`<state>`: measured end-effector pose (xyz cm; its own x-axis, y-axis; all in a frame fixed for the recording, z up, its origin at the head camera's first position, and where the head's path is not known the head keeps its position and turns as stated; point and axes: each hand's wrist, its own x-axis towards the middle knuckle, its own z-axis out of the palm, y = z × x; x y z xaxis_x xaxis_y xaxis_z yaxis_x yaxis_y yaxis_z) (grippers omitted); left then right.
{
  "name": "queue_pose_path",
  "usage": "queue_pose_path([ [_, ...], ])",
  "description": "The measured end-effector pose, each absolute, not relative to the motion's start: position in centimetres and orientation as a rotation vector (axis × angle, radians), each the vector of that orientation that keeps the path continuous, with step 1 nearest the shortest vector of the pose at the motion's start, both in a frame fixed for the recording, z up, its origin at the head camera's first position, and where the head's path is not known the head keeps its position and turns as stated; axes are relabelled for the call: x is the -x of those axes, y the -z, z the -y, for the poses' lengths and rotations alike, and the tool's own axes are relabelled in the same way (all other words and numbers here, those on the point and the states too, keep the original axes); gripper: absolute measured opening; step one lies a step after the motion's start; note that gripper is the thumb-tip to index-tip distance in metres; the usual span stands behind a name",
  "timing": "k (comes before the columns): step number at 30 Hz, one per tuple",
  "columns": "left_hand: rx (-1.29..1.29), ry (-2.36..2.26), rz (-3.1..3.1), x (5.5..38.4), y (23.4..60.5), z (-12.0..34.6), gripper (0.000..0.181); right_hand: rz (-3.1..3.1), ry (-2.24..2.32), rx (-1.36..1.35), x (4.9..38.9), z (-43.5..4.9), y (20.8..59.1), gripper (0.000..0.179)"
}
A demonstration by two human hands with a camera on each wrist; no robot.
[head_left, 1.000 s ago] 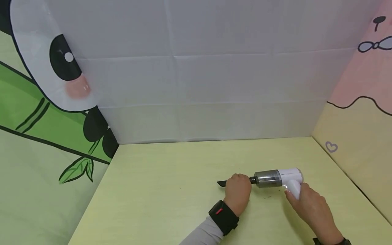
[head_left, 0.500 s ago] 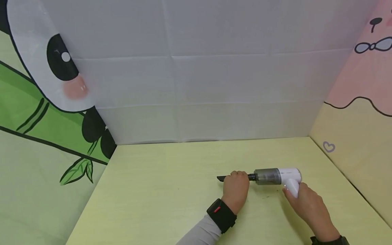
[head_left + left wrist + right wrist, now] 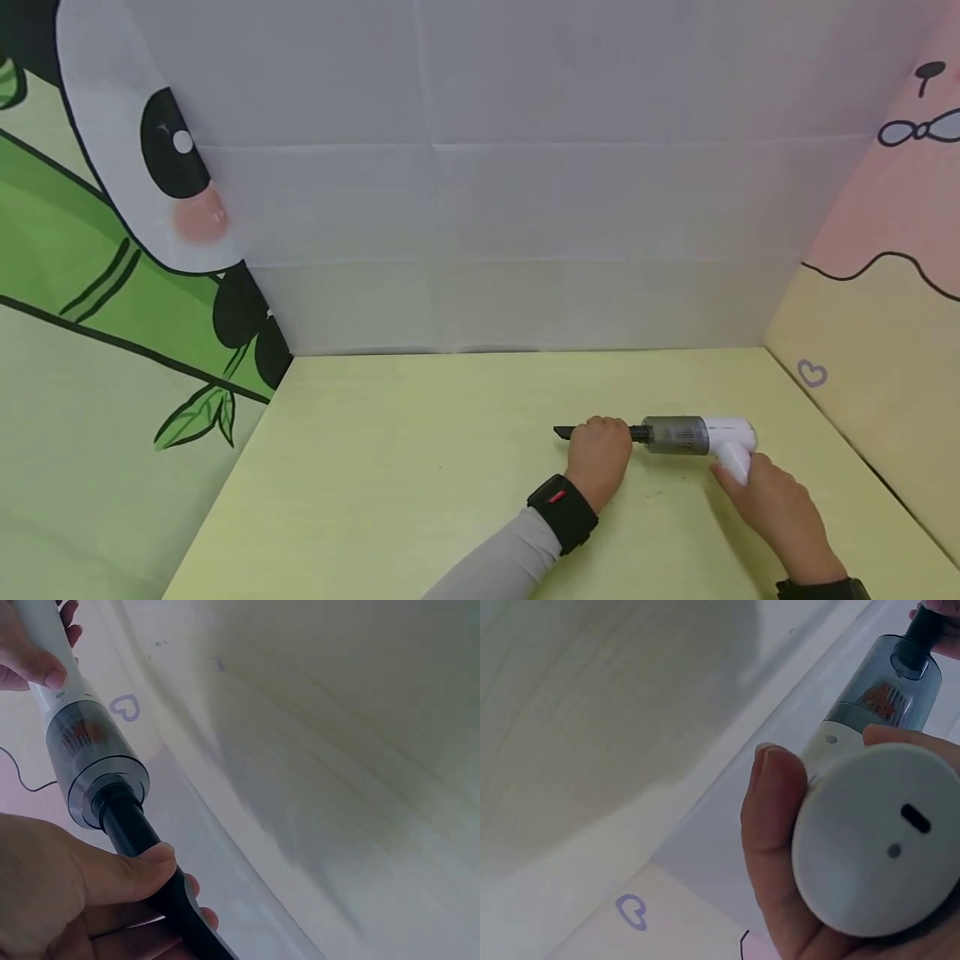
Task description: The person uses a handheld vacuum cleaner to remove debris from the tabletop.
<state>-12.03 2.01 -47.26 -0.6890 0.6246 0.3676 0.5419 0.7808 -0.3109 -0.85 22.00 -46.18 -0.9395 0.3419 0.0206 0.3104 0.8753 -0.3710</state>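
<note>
A white handheld vacuum cleaner [image 3: 727, 435] with a smoky clear dust cup [image 3: 677, 435] is held level over the table. My right hand [image 3: 780, 508] grips its slanted handle; in the right wrist view the handle's round end [image 3: 881, 840] faces the camera, with a slot and a small dot on it. At the other end, my left hand [image 3: 600, 458] holds the black crevice nozzle [image 3: 131, 829], thumb on one side and fingers round the other. The nozzle's slanted tip [image 3: 564, 432] sticks out left of that hand. Something orange-brown shows inside the dust cup.
The pale yellow table [image 3: 375, 467] reaches back to a grey-white wall sheet [image 3: 525, 208]. Printed cloth walls, a panda side [image 3: 105, 250] at left and a pink and yellow side [image 3: 870, 333] at right, border it. A few small dark marks lie on the tabletop below the vacuum.
The head view has shifted slightly, so the scene sits a little further right in it. Both hands keep the same hold on the vacuum cleaner and its nozzle.
</note>
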Motion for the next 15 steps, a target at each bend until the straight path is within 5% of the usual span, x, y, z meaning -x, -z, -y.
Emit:
queue_pose_path([
  [15,0.878,-0.213,2.516,14.9,48.4,-5.8,0.011,2.993,-0.592,0.477,4.5,-26.5,47.1,0.059],
])
